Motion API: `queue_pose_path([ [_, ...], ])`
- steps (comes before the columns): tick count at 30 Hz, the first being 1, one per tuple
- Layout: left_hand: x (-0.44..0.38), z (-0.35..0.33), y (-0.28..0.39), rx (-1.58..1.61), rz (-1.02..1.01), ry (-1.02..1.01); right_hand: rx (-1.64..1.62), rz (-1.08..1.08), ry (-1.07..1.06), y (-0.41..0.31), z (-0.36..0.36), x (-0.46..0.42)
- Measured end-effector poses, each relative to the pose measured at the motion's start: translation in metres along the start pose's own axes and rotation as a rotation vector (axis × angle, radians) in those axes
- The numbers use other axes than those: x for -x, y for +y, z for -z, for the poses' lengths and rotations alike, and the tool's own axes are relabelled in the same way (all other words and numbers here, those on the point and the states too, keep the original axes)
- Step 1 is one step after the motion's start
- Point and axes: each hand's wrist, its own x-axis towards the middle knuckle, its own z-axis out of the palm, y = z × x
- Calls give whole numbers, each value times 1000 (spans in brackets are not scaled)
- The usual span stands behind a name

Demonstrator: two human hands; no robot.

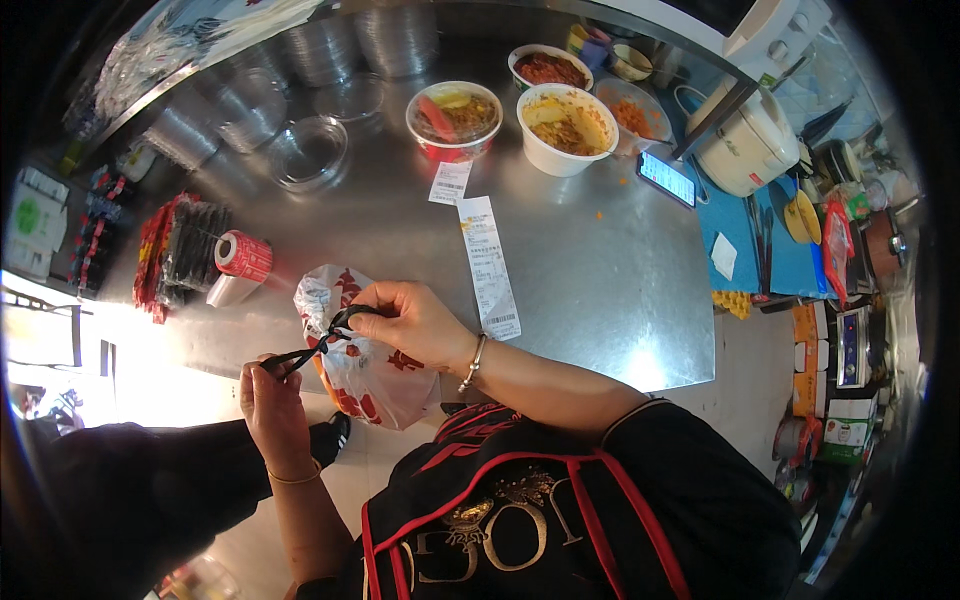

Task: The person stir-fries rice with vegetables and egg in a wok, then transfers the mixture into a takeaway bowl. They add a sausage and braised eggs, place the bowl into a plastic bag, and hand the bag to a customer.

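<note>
A black plastic strip [307,354] with a knot or twist in its middle runs between my two hands. My left hand [271,401] pinches its lower-left end between thumb and fingertips. My right hand [416,324] grips the upper-right end, where the strip forms a loop. Behind and below them is a white plastic bag [401,401] with red print, at the near edge of the steel table [600,300]. The bag's contents cannot be made out, and my right hand and wrist cover part of it. A long paper receipt [491,270] lies just beyond my right wrist.
A lidded bowl of food [454,116] stands on a shorter printed slip [450,182]. To its right are an open white tub [568,127] and a lit phone [667,179]. Leftward are a red-printed roll [244,255], black packets [196,244] and clear lids [307,154]. Someone's dark-clothed leg [150,480] extends at lower left.
</note>
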Motion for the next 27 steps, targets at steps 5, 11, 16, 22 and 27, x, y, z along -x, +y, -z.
queue_pose_path([
  [5, -6, 17, -4, 169, 92, -129, -361, -293, -109, -2, 3, 3],
  [11, -9, 20, -7, 440, 208, -243, -773, -309, 5, 15, 12, -14],
  [16, -27, 12, -14, 514, 264, -169, -689, -315, 171, -25, 44, -43],
  [22, -44, 52, -53, 652, 378, -156, -728, -329, 322, -22, 100, -43],
  [27, -52, -25, -6, 249, 205, -188, -380, -265, 0, -66, 63, -22],
])
